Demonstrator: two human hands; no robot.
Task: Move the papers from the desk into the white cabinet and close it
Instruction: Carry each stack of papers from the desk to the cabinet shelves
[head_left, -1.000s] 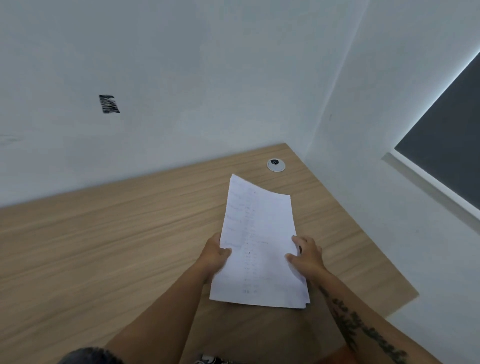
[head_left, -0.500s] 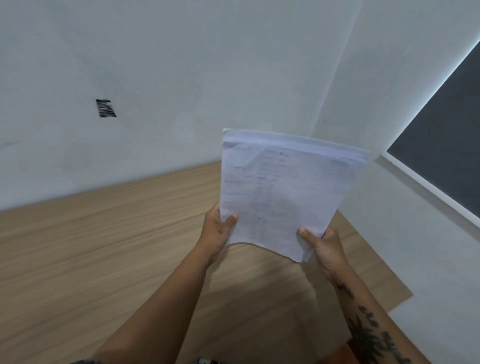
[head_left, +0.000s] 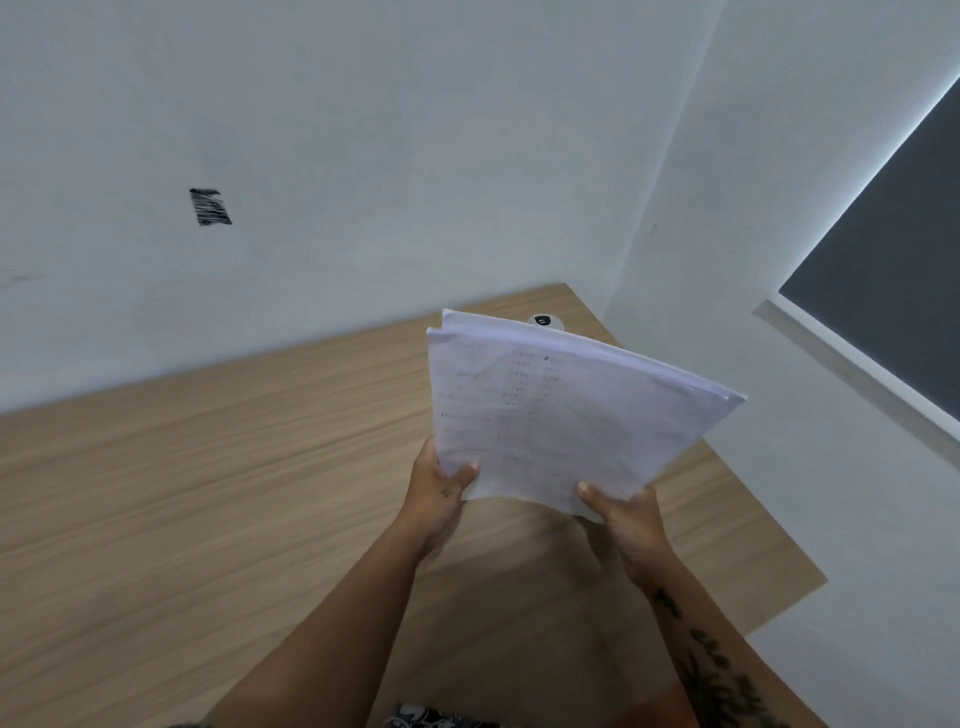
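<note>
Holding the near left corner of the paper stack (head_left: 550, 421), the left hand (head_left: 436, 499) pinches it, thumb on top; the right hand (head_left: 623, 514) grips the near right corner likewise. The stack hangs tilted in the air above the wooden desk (head_left: 208, 467), clear of its surface. The pickup looks done. No white cabinet is in view, so carrying, stowing and closing all remain.
</note>
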